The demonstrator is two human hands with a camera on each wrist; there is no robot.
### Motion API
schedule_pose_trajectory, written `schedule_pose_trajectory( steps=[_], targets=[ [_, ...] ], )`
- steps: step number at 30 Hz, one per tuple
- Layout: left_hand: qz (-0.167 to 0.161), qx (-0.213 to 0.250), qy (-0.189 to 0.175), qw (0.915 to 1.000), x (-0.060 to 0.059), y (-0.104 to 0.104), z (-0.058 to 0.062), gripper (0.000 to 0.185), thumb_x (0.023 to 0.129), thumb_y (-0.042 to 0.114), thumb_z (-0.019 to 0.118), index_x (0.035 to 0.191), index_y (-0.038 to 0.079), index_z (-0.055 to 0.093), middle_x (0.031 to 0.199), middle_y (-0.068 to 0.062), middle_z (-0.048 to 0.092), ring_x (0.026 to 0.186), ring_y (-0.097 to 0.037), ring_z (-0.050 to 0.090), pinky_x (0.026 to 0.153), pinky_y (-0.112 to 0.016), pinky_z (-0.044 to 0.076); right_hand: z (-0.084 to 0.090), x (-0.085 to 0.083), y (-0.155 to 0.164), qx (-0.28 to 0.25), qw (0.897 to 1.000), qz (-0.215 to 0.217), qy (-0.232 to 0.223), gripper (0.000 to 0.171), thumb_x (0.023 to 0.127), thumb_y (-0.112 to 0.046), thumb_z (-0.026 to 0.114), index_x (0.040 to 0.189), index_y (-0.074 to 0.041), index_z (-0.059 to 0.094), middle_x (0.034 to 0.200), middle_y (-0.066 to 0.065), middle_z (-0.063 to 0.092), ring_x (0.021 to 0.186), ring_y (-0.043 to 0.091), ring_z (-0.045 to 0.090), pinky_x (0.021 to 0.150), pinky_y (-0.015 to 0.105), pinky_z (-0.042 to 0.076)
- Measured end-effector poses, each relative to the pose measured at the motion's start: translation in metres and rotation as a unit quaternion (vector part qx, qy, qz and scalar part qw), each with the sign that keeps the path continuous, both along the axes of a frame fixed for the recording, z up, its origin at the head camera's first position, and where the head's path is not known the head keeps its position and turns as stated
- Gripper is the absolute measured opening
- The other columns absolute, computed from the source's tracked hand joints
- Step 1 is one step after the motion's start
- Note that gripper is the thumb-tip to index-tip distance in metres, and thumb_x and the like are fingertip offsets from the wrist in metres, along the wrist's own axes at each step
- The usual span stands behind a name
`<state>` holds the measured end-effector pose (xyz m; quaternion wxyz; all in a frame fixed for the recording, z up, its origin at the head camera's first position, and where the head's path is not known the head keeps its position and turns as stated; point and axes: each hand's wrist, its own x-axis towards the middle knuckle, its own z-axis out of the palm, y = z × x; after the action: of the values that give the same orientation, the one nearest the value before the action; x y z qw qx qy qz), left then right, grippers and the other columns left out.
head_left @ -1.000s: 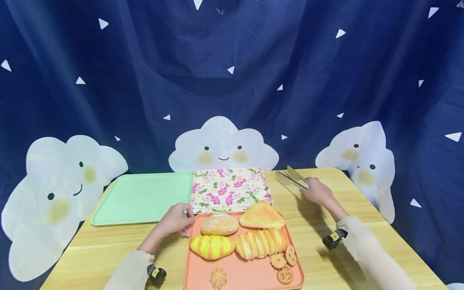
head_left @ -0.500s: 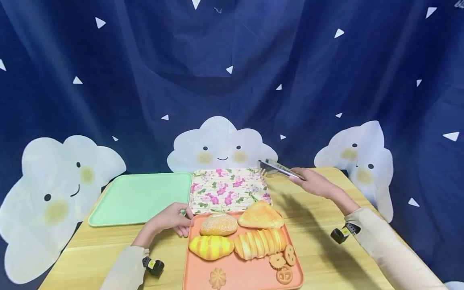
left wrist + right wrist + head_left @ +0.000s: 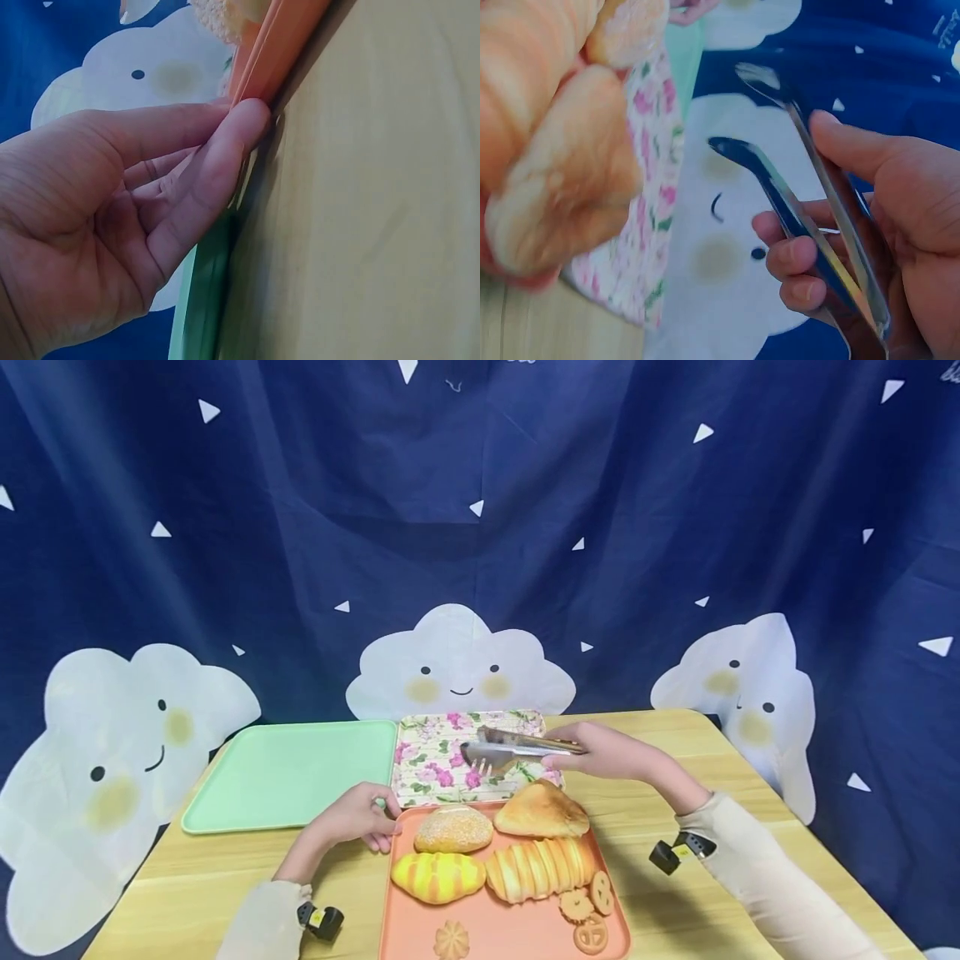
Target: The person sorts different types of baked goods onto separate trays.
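My left hand (image 3: 356,814) is at the upper left corner of the orange tray (image 3: 510,937). In the left wrist view its thumb and finger pinch the tray's rim (image 3: 262,64). Metal tongs (image 3: 521,744), gripped in my right hand (image 3: 603,750), reach left over the flower-patterned tray (image 3: 420,781). The right wrist view shows the tongs' arms (image 3: 821,214) spread, with nothing between the tips. On the orange tray lie a dusted bun (image 3: 453,829), a triangular bread (image 3: 543,811), a yellow striped bread (image 3: 438,877) and a ridged loaf (image 3: 540,869).
A flower-shaped cookie (image 3: 452,940) sits low on the orange tray; another cookie (image 3: 576,906) and two pretzel-shaped ones (image 3: 590,935) are at its right side. A green tray (image 3: 292,777) stands at the left. Behind the wooden table (image 3: 675,860) hangs a blue cloud-print curtain (image 3: 480,552).
My right hand has carried the tongs leftward from the table's right side, raising them, then bringing them over the flowered tray. The left hand has stayed at the orange tray's corner.
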<state>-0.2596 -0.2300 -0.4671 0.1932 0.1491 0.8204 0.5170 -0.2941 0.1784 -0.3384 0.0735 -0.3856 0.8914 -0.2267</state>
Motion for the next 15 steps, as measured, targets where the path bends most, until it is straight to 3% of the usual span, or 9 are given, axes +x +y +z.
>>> schedule_pose_trajectory(
  steps=[4, 8, 11, 15],
  targets=[
    [0.013, -0.009, 0.005, 0.9999, 0.001, 0.005, 0.0, 0.011, 0.088, 0.0, 0.072, 0.093, -0.005, 0.064, 0.067, -0.013, 0.072, 0.056, -0.017, 0.069, 0.054, -0.032, 0.061, -0.002, 0.005, -0.011, 0.017, 1.0, 0.02, 0.004, 0.038, 0.097, -0.042, 0.067, 0.116, -0.01, 0.073, 0.105, 0.0, 0.075, 0.091, 0.013, 0.068, 0.083, 0.034, 0.056],
    [0.025, -0.01, 0.004, 0.9996, 0.001, 0.007, -0.001, 0.01, 0.088, 0.0, 0.072, 0.093, -0.005, 0.063, 0.066, -0.011, 0.071, 0.055, -0.016, 0.069, 0.055, -0.034, 0.061, -0.005, 0.013, -0.017, 0.04, 0.997, 0.028, 0.06, 0.041, 0.097, -0.043, 0.066, 0.12, -0.01, 0.073, 0.112, 0.004, 0.076, 0.104, 0.019, 0.071, 0.09, 0.04, 0.058],
    [0.025, -0.006, 0.002, 0.9997, 0.001, 0.006, -0.003, 0.01, 0.089, 0.0, 0.072, 0.093, -0.004, 0.063, 0.067, -0.012, 0.071, 0.056, -0.018, 0.069, 0.055, -0.035, 0.062, -0.008, 0.02, -0.019, 0.059, 0.992, 0.026, 0.11, 0.044, 0.097, -0.047, 0.062, 0.12, -0.011, 0.073, 0.108, 0.004, 0.075, 0.092, 0.014, 0.07, 0.08, 0.036, 0.058],
    [0.022, 0.004, 0.001, 0.9998, 0.002, 0.003, -0.006, 0.012, 0.089, 0.0, 0.073, 0.094, -0.005, 0.063, 0.068, -0.014, 0.071, 0.056, -0.019, 0.069, 0.055, -0.036, 0.062, -0.012, 0.026, -0.023, 0.074, 0.989, 0.014, 0.127, 0.048, 0.094, -0.05, 0.06, 0.12, -0.011, 0.073, 0.1, 0.003, 0.072, 0.075, 0.006, 0.057, 0.066, 0.028, 0.049]
  ],
)
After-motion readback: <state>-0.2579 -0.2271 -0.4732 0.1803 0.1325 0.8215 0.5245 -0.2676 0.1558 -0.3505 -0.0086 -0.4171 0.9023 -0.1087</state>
